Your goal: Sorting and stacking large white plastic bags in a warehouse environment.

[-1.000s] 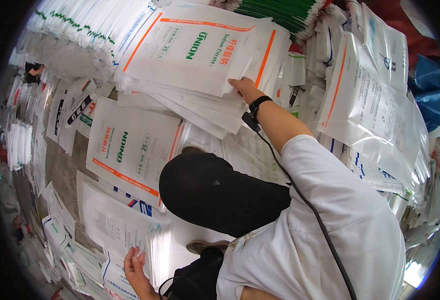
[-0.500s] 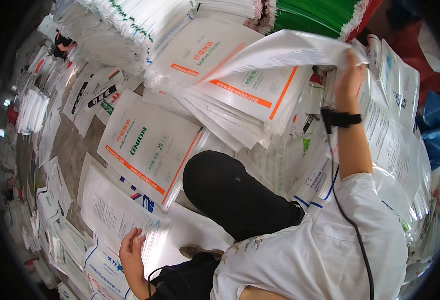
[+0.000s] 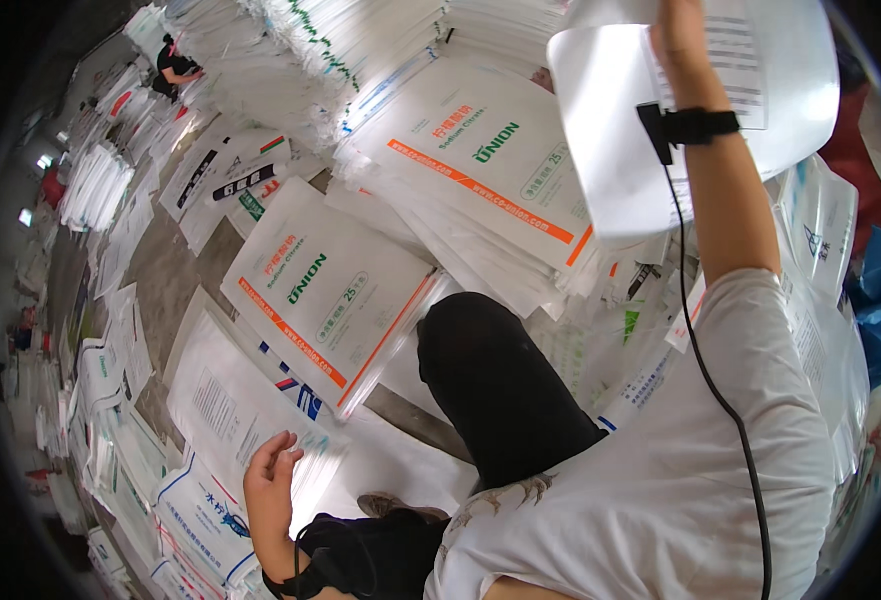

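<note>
My right hand (image 3: 678, 38), at the top right, grips a white printed sack (image 3: 610, 130) raised above the piles. Its fingertips reach the picture's upper edge, so their hold is partly hidden. Beneath that sack and to its left lies a stack of flat white sacks (image 3: 500, 150) with orange stripes and green print. A second such stack (image 3: 335, 290) sits nearer, left of my knee. My left hand (image 3: 272, 480), fingers loosely curled and holding nothing, hovers at the lower left beside a pile of white sacks (image 3: 215, 400) with small grey print.
Tall bundles of white sacks (image 3: 280, 60) rise at the back. Loose sacks (image 3: 225, 170) lie on the grey floor (image 3: 155, 285) at left. Another person (image 3: 172, 70) in dark clothes is far back left. Blue sheeting (image 3: 878, 295) lies at the right edge. A black cable (image 3: 725, 400) runs along my right arm.
My right hand has moved up, lifting the sack off the far stack and swinging it rightward. The orange-striped sack beneath now shows. My left hand stays near the same pile.
</note>
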Motion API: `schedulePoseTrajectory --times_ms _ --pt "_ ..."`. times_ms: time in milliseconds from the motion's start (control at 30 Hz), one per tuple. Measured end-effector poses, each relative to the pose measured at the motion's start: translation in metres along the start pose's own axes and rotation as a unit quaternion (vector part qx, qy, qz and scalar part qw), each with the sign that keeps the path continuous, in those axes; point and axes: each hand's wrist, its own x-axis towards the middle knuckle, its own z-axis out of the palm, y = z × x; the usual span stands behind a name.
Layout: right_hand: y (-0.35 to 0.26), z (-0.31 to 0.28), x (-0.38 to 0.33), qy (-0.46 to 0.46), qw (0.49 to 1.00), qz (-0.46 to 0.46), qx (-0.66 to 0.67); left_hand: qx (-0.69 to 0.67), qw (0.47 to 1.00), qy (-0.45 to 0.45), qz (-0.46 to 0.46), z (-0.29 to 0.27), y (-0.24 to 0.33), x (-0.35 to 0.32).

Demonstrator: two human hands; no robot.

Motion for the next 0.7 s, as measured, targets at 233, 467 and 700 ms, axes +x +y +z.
schedulePoseTrajectory --times_ms 233,467,700 --pt "0.154 0.066 -0.071 -0.046 0.970 0.206 -0.123 0.006 0.999 0.016 -0.035 -0.009 -0.022 0.002" --pt "0.282 0.126 -0.154 -0.074 0.940 0.277 -0.187 0.027 0.995 0.025 -0.093 -0.017 -0.040 0.014" --pt "0.301 0.141 -0.224 -0.211 0.899 0.357 -0.139 0.060 0.994 0.025 -0.089 -0.008 -0.031 0.027"
